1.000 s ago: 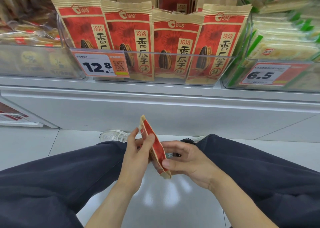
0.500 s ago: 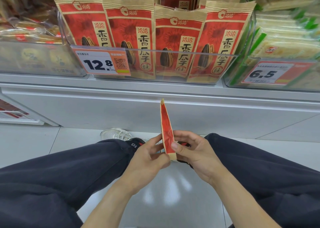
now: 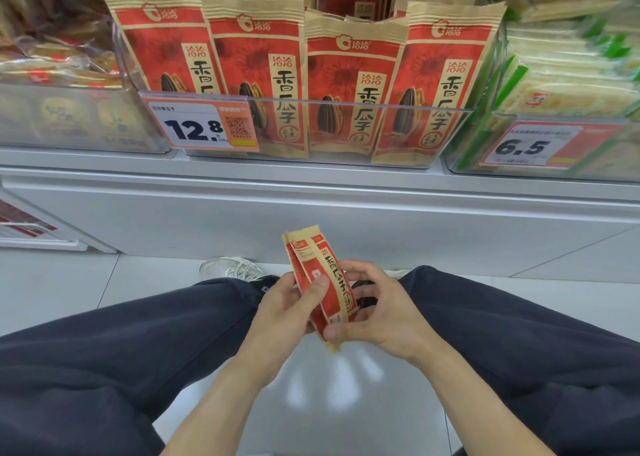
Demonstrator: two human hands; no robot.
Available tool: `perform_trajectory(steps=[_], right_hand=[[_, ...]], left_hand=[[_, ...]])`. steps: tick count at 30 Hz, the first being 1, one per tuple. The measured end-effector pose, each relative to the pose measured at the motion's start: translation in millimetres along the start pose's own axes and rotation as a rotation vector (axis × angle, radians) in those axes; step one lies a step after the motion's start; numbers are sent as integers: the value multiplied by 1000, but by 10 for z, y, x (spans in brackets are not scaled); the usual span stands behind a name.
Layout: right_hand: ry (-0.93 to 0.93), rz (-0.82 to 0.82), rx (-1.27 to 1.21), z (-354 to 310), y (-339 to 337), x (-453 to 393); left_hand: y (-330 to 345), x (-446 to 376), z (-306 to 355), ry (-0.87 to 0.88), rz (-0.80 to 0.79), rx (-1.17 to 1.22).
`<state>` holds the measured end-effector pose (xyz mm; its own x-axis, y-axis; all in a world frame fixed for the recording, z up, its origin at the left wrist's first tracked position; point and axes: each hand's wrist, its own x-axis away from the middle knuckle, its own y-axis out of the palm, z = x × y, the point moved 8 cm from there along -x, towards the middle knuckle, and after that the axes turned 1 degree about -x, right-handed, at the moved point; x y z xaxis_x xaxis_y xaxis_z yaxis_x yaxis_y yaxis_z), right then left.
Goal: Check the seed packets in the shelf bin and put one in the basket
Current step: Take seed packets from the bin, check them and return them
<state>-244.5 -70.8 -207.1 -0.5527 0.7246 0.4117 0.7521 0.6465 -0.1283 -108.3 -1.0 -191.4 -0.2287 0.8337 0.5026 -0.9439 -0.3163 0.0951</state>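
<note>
Seed packet (image 3: 323, 282) near upright, long axis 11-to-5 o'clock, top toward shelf bin (image 3: 346, 130). Left hand (image 3: 287, 312) and right hand (image 3: 381, 312) each pinching packet.

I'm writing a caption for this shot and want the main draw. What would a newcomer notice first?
First the row of red seed packets standing upright in the clear shelf bin at top centre, with the orange price tag reading 12.8 on the bin's left front. Next, low in the middle, one packet gripped by the left hand and right hand above the knees.
</note>
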Motion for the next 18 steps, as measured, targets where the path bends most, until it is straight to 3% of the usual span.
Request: perform_trajectory(steps=[4,10,14,18], right_hand=[[5,-1,-19,-13,63,0],[64,101,-81,4,-45,-16],[49,82,-158,-38,-40,-6],[47,72,-168,-47,-54,5]], left_hand=[[-190,-15,-30,21,205,-68],[-168,-13,-22,-6,194,-79],[-140,-15,-58,-63,163,-123],[-218,-21,-36,-7,244,-203]])
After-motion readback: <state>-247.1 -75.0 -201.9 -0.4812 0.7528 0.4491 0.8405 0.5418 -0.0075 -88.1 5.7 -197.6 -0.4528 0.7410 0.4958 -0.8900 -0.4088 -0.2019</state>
